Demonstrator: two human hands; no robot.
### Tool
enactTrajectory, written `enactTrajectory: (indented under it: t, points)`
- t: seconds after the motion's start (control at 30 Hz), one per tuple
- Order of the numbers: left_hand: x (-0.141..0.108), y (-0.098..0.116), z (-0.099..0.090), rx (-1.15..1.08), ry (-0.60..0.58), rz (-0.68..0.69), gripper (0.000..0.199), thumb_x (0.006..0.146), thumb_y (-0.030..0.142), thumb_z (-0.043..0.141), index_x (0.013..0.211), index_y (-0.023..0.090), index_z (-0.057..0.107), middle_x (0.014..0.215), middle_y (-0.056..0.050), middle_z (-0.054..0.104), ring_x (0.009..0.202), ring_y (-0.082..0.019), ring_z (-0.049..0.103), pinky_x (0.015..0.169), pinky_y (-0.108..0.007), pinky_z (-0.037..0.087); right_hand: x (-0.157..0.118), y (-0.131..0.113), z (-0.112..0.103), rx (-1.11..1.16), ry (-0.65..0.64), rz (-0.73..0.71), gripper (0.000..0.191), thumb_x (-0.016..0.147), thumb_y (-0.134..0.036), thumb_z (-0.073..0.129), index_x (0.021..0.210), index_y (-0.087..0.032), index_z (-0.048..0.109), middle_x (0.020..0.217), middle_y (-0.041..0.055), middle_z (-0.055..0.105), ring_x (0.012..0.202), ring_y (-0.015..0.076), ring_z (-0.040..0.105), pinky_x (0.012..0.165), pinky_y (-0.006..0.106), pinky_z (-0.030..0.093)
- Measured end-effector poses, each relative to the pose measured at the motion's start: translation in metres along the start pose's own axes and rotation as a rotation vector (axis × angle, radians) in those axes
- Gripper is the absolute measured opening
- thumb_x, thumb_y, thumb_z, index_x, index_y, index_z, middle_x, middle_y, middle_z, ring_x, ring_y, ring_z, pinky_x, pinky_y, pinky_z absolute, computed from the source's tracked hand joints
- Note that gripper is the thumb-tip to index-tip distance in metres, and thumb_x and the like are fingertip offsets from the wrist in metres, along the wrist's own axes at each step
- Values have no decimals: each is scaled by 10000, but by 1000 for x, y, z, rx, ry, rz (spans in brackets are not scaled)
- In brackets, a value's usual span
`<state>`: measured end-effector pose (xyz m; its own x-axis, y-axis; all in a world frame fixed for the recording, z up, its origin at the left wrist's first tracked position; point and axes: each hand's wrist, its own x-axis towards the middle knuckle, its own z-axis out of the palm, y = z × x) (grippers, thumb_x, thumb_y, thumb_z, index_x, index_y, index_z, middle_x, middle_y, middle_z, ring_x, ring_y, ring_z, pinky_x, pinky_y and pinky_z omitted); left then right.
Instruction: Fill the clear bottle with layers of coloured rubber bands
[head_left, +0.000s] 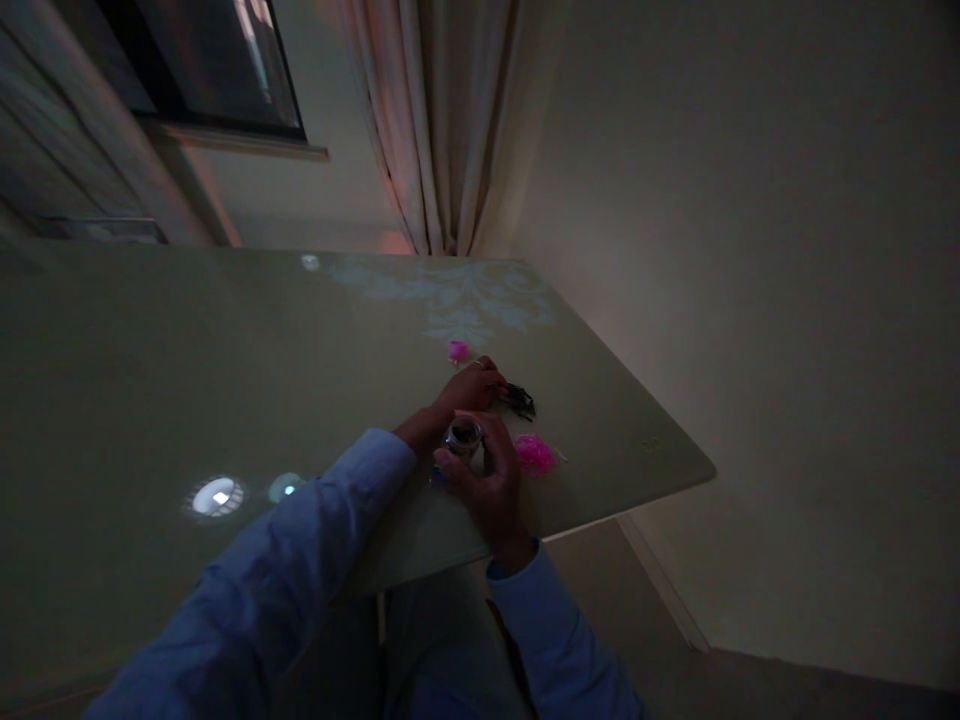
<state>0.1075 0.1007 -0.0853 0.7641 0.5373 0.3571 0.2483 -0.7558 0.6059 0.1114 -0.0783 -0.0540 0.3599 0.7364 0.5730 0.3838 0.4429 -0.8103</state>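
My right hand (491, 475) wraps round a small clear jar (463, 436) with an open mouth and dark contents. My left hand (478, 385), with a ring on a finger, reaches past the jar. Its fingertips are bent together at the near end of a pile of thin black sticks (519, 402); the dim light hides exactly how many they pinch. Just right of the jar hand lies a heap of thin bright pink strands (534, 454). Beyond my left hand stands a small pink cap-like piece (457, 350). Something small and blue (438, 474) shows beside the jar.
The glossy pale table (615, 440) has a printed floral pattern (469, 295) and ends in a corner at the right. Lamp reflections shine on its left side. Curtains (435, 120), a window (217, 60) and a plain wall (750, 250) stand behind and beside it.
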Motion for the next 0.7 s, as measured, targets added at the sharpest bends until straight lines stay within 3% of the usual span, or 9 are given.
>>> enactTrajectory:
  t: [0.13,0.37,0.7]
  points:
    - [3,-4,-2,-57,65,-33,116,822,153,715,891,164,808,947,-86,668,895,-196,640,861,-334,519,0,1,0,1,23,-9,320,838,-269,754,1145,-252,667,1074,43,674,1009,204,648,888,345,535]
    - [4,-6,-7,-147,102,-78,137,811,151,702,896,146,809,853,-73,699,753,-158,620,780,-297,528,1,4,1,15,38,2,324,836,-270,742,1150,-253,666,1055,44,674,974,203,650,855,347,546]
    - [3,-9,-6,-176,132,-125,148,823,223,693,877,125,790,839,-63,697,778,-166,625,780,-293,528,1,6,0,0,51,7,322,837,-278,742,1148,-238,668,1059,51,675,988,204,648,872,347,543]
